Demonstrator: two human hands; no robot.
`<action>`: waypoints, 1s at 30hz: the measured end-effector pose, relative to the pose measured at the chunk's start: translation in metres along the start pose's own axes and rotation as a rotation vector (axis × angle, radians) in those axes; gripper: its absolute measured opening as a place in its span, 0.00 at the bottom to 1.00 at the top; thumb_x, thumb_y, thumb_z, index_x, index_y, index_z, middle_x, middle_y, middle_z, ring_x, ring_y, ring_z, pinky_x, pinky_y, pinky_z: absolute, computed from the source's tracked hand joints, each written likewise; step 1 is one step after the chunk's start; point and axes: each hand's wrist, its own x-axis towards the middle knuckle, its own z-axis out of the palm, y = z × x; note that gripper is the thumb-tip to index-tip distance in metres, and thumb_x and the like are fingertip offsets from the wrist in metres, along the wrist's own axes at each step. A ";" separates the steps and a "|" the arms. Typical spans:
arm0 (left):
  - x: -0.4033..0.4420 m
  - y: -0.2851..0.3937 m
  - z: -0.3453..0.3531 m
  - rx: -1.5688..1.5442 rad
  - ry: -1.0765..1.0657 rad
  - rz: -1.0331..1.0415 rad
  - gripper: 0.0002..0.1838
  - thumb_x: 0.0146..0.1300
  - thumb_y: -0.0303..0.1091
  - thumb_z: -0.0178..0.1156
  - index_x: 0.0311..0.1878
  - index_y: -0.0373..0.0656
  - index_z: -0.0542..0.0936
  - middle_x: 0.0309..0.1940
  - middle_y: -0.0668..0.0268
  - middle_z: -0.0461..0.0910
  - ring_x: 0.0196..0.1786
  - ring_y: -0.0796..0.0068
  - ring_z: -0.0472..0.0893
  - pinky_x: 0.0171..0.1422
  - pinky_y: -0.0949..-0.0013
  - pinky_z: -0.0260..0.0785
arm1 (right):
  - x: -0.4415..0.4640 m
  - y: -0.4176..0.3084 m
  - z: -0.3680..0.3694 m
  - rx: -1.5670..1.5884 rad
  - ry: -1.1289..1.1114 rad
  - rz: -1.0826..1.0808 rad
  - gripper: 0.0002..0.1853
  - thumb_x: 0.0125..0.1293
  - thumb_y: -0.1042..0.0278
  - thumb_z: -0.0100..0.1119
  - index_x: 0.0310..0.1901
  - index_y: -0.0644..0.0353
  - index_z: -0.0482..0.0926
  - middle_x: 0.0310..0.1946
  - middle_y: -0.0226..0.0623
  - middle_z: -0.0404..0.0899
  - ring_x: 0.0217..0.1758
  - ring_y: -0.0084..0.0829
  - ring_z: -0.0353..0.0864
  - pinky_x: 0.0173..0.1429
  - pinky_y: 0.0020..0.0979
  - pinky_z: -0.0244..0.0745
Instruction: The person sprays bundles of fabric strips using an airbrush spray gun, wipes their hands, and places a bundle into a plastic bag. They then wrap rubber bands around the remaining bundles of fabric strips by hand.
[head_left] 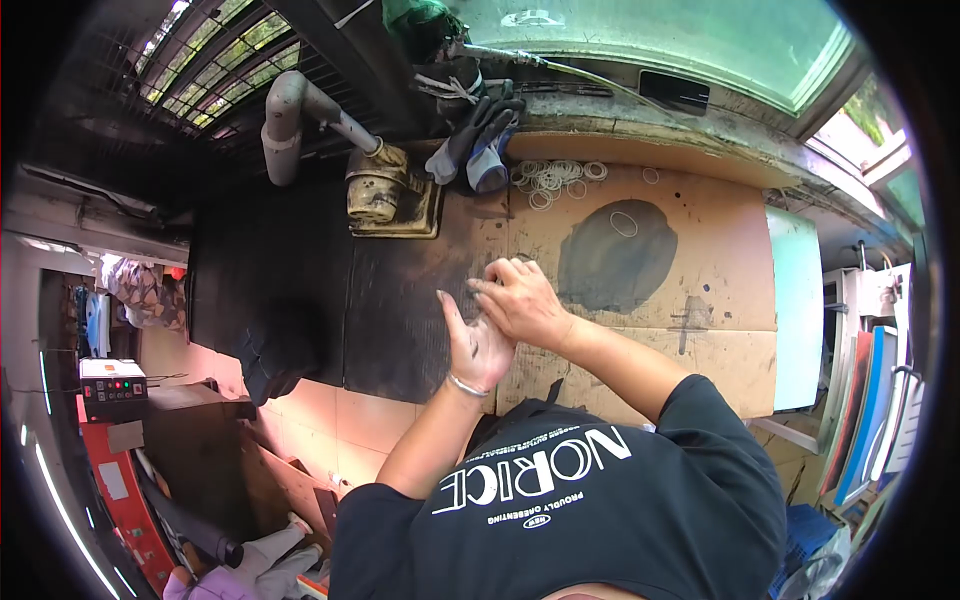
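My left hand [482, 350] is palm up over the cardboard-covered table [730, 270], with its thumb stretched out and dark marks on the palm. A pale band [468, 385] circles that wrist. My right hand [522, 303] lies across the left fingers and hides most of them. Its own fingers are bent and pressed together; what they hold, if anything, is hidden. To the right of the hands is a dark round stain [620, 260] with one pale ring [624, 224] on it.
Several pale rings [548, 180] lie near the table's back edge, beside gloves [487, 160]. A grimy metal fixture [375, 195] and a grey pipe [284, 125] stand at the back left. A control box [112, 384] is at far left; blue crates [812, 535] are at lower right.
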 end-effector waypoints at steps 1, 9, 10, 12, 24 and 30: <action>0.000 -0.002 -0.002 0.038 -0.015 0.003 0.56 0.57 0.81 0.29 0.73 0.40 0.53 0.72 0.60 0.56 0.74 0.65 0.54 0.77 0.61 0.42 | 0.002 0.005 0.002 0.025 -0.049 0.012 0.11 0.58 0.63 0.61 0.41 0.55 0.83 0.37 0.33 0.75 0.39 0.33 0.74 0.45 0.34 0.65; -0.029 0.011 -0.051 0.602 0.045 0.160 0.44 0.66 0.68 0.39 0.71 0.38 0.61 0.71 0.57 0.60 0.74 0.62 0.56 0.78 0.57 0.39 | 0.006 0.089 0.039 0.119 -0.219 0.500 0.20 0.67 0.55 0.51 0.30 0.64 0.82 0.33 0.49 0.78 0.40 0.52 0.78 0.47 0.45 0.73; -0.034 0.015 -0.061 0.716 0.042 0.201 0.40 0.68 0.64 0.44 0.70 0.39 0.62 0.70 0.57 0.61 0.74 0.62 0.57 0.77 0.57 0.40 | 0.012 0.097 0.037 0.145 -0.188 0.551 0.20 0.67 0.55 0.52 0.31 0.64 0.82 0.33 0.50 0.79 0.39 0.52 0.79 0.47 0.44 0.73; -0.045 0.015 -0.086 0.718 0.333 0.146 0.30 0.67 0.49 0.57 0.66 0.39 0.68 0.63 0.57 0.71 0.67 0.63 0.67 0.72 0.59 0.54 | 0.020 0.112 0.032 0.190 -0.130 0.662 0.20 0.67 0.54 0.52 0.33 0.65 0.83 0.32 0.51 0.80 0.37 0.51 0.80 0.45 0.42 0.74; -0.120 -0.038 -0.171 0.613 0.873 0.077 0.23 0.66 0.41 0.61 0.60 0.41 0.72 0.45 0.66 0.80 0.42 0.76 0.81 0.45 0.73 0.72 | 0.058 0.214 0.125 1.145 0.277 1.344 0.28 0.74 0.54 0.47 0.68 0.61 0.57 0.62 0.47 0.66 0.58 0.42 0.75 0.52 0.37 0.78; -0.164 -0.001 -0.242 1.041 1.086 0.347 0.29 0.58 0.26 0.63 0.64 0.38 0.67 0.47 0.64 0.77 0.46 0.75 0.79 0.50 0.70 0.71 | -0.010 0.177 0.123 1.014 -0.204 1.172 0.26 0.71 0.61 0.52 0.65 0.66 0.64 0.48 0.38 0.78 0.43 0.30 0.82 0.41 0.27 0.78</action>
